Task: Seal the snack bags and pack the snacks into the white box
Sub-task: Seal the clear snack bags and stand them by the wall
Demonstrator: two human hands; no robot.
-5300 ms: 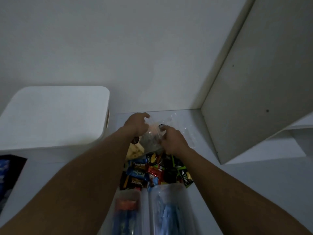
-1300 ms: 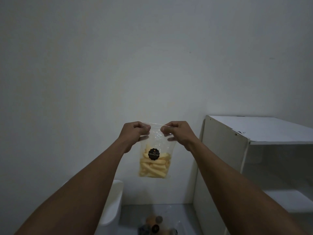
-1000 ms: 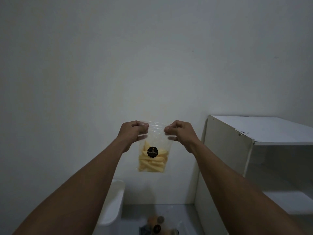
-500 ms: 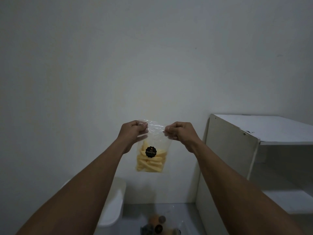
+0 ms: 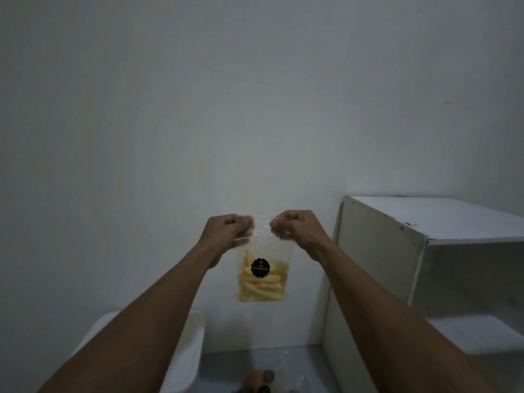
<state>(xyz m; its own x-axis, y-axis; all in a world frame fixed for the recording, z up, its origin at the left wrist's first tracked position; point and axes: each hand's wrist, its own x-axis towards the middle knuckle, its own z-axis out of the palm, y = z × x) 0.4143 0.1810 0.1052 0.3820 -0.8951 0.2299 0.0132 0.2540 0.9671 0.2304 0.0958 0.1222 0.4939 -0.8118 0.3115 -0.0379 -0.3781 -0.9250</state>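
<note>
Head view: a clear snack bag (image 5: 262, 268) is held up in front of a pale wall (image 5: 198, 109), slightly below the frame's centre. Its top edge is pinched at the 9 o'clock end by the left hand (image 5: 226, 232) and at the 3 o'clock end by the right hand (image 5: 297, 228); both hands are clenched on the plastic, with a short span of the top strip stretched between them. Whether the seal is closed cannot be told. Yellow stick-shaped snacks fill the lower half of the bag, and a round black label (image 5: 260, 268) is fixed to its front. The bag hangs upright, clear of all surfaces. At 7 o'clock from the bag, the white box (image 5: 184, 361) is partly hidden behind the left forearm. At 6 o'clock, other snacks (image 5: 261, 378) lie at the frame's bottom edge, too dim to identify. At 3 o'clock a white shelf unit (image 5: 425, 222) stands against the wall.
</note>
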